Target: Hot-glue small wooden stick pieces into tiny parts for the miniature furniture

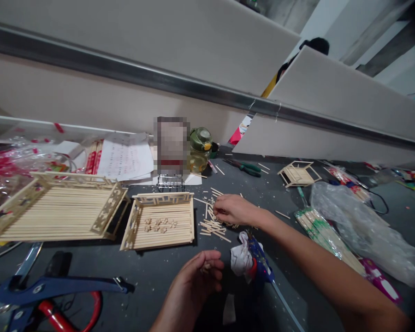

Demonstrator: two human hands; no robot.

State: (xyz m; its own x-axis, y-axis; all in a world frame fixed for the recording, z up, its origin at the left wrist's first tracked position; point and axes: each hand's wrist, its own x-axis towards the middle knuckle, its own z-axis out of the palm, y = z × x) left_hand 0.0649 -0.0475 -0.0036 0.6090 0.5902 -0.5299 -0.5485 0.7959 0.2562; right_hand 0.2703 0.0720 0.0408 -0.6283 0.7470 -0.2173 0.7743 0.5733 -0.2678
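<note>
My left hand is curled, palm up, around a few small wooden pieces near the front of the table. My right hand reaches into a heap of short wooden stick pieces. Its fingertips point down and are drawn together; what they pinch is hidden. Left of the heap lies a small tray-like model built of wooden sticks, with several little flower-shaped wooden pieces on its slats. Between my forearms, a blue glue gun rests beside crumpled white paper.
A larger stick-built model stands at left, above a blue cutter tool. Green-handled pliers, a green-lidded bottle and a small stick frame are at the back. Bagged sticks and clear plastic lie at right.
</note>
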